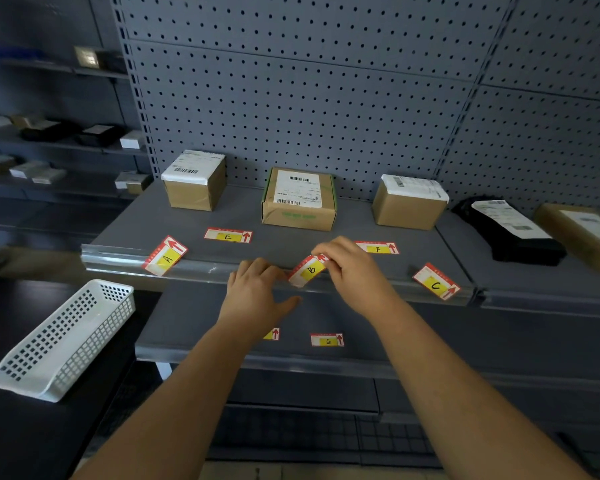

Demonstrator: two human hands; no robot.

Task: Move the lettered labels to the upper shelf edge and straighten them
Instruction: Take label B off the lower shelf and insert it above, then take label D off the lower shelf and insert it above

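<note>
at shelf edge (118,262), fingers (321,252) pinch rectangular label (309,271) — tilted

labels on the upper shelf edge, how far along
Nothing looks finished: label A and label C sit crooked at the upper shelf edge. The right hand pinches label B there, left hand beside it. Label E, label F, label G and a half-hidden label wait.

At the centre of the frame, two bare hands meet over a red, white and yellow paper label marked B (309,270), which sits tilted on the clear plastic front edge of the grey upper shelf (118,262). The right hand (347,268) pinches its upper right end. The left hand (257,289) touches its lower left end with its fingers, thumb spread. Matching label A (166,256) at left and label C (435,281) at right sit tilted on the same edge. Label G (327,340) lies on the grey lower shelf (395,334).
</note>
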